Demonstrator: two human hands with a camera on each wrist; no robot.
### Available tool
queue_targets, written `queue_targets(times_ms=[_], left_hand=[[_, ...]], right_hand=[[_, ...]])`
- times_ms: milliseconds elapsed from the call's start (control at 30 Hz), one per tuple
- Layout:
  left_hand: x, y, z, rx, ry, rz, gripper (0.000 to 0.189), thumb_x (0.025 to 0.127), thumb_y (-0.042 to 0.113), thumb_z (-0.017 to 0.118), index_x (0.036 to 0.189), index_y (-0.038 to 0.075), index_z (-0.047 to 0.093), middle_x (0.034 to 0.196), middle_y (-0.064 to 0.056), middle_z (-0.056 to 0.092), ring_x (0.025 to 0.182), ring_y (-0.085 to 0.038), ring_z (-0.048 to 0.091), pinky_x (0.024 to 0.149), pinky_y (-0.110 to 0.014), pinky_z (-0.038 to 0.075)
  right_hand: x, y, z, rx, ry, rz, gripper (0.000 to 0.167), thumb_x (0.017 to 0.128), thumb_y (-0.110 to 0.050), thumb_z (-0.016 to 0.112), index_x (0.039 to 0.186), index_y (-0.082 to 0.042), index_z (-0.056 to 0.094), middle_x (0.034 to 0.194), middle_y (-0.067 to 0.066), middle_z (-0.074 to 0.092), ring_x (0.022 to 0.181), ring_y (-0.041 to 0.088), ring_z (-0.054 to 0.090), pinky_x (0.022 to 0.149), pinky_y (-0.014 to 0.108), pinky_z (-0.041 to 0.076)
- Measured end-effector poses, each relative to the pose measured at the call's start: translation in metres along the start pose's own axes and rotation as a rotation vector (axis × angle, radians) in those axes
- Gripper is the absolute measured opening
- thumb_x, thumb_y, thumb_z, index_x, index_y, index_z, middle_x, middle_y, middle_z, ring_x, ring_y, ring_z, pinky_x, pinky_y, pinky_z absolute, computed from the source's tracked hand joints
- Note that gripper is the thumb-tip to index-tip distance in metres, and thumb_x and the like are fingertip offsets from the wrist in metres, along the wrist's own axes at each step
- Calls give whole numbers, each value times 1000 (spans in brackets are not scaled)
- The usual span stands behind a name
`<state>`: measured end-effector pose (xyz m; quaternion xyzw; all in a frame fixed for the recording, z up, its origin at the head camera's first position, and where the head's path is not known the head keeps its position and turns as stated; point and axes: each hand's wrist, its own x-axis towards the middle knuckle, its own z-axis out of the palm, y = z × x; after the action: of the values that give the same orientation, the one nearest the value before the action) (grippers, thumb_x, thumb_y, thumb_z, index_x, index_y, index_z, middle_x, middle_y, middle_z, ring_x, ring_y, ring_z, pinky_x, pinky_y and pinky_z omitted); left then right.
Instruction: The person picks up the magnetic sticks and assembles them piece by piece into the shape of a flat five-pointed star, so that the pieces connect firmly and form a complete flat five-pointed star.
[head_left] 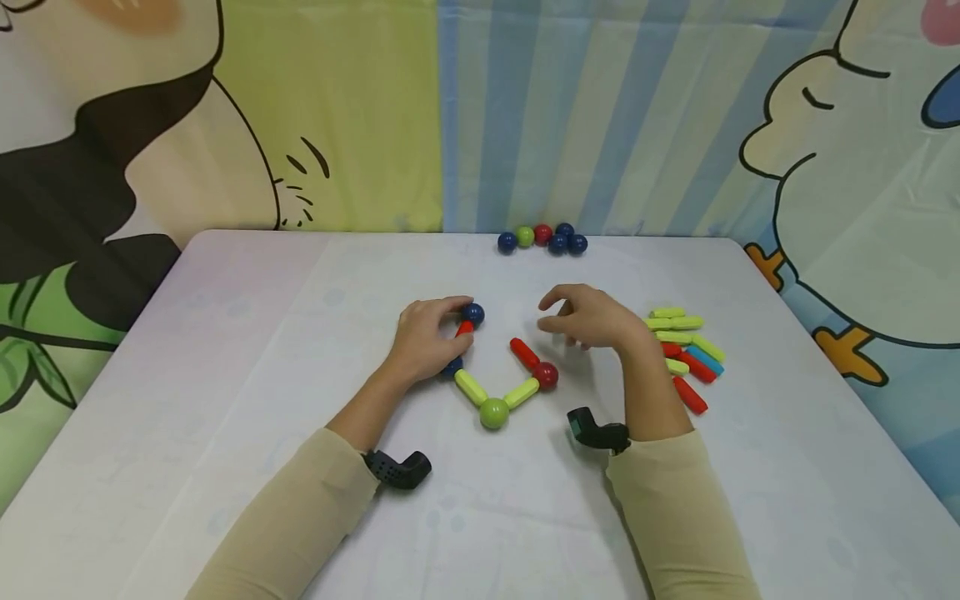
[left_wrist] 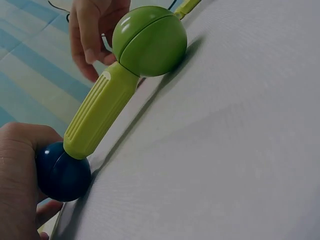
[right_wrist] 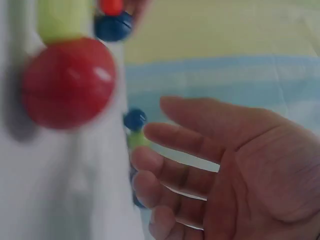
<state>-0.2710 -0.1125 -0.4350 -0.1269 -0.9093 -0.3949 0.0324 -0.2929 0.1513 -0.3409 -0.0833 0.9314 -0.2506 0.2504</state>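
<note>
In the head view my left hand [head_left: 427, 337] holds the left end of a ball-and-rod chain. Its index finger lies against a far blue ball [head_left: 473, 313], with the thumb by the red rod [head_left: 465, 327] below. A nearer blue ball [head_left: 453, 367], partly behind the hand, joins a yellow-green rod [head_left: 470, 387] leading to a green ball [head_left: 493, 413]. Another yellow-green rod [head_left: 522, 392] runs to a red ball [head_left: 547, 375], from which a red rod [head_left: 524, 353] points away. My right hand [head_left: 592, 317] hovers beyond that red ball, fingers loosely bent around nothing, as the right wrist view also shows.
Blue, green and red balls [head_left: 542, 234] sit in a group at the table's far edge. Right of my right forearm lies a pile of yellow-green, red and blue rods [head_left: 701, 365]. A printed cloth [head_left: 570, 117] hangs behind the white table [head_left: 225, 400].
</note>
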Motion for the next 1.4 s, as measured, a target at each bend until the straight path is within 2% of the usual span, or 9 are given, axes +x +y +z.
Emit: queue_targets(times_ms=[67,200,300,367,467,567,833,1167,1400], left_hand=[[0,0,0,-1,2,0,55,92,25,68,146,18,59,143,-5,65,140,-29,49,124,-55,20],[0,-2,-1,5,6,2,55,91,25,69,145,18,59,143,-5,65,141,-29,50,124,-55,20],[0,-2,-2,3,4,-2,56,91,25,69,145,18,60,143,-5,65,140,-29,49,124,-55,20],[-1,-3,-2,2,2,-5,56,91,25,70,146,18,59,143,-5,65,140,-30,49,124,-56,20],[-2,-3,-2,2,-2,-13,56,92,26,70,146,19,59,144,-5,65,140,-30,48,125,-56,19],[-2,-3,-2,1,-5,-19,56,92,26,70,146,19,59,145,-5,64,141,-30,48,125,-56,19],[-4,-4,-2,-9,-8,-9,56,92,26,69,146,19,59,146,-5,63,142,-29,48,126,-55,17],[-2,-3,-2,-15,-13,5,56,91,26,70,146,18,59,146,-6,63,142,-29,49,127,-53,15],[-1,-1,-2,-17,-19,-2,56,91,26,70,146,19,59,146,-5,63,142,-29,48,126,-54,17]], right_hand=[[-9,12,-13,17,60,21,43,102,-31,62,140,-13,57,124,17,66,99,34,66,82,41,58],[-27,45,-33,57,181,120,40,103,-25,60,140,-9,56,131,21,60,108,39,63,87,47,57],[-35,71,-40,79,249,196,43,102,-22,60,142,-7,55,135,25,55,111,41,59,88,48,56],[-37,85,-40,86,264,235,46,101,-21,61,144,-6,53,138,27,52,113,42,56,90,51,54],[-34,98,-38,91,237,282,49,99,-21,63,144,-8,52,139,28,48,116,43,51,91,53,52],[-29,105,-33,98,212,316,48,98,-21,63,142,-9,53,138,28,46,115,42,49,88,49,50],[-21,108,-26,61,234,357,39,99,-22,62,135,-9,57,139,29,46,113,43,48,85,51,49],[-26,108,-30,98,147,295,46,98,-33,66,137,-11,54,138,24,46,117,41,47,85,44,51],[-26,110,-33,140,128,267,52,100,-39,63,143,-11,50,141,23,45,118,39,46,86,43,50]])
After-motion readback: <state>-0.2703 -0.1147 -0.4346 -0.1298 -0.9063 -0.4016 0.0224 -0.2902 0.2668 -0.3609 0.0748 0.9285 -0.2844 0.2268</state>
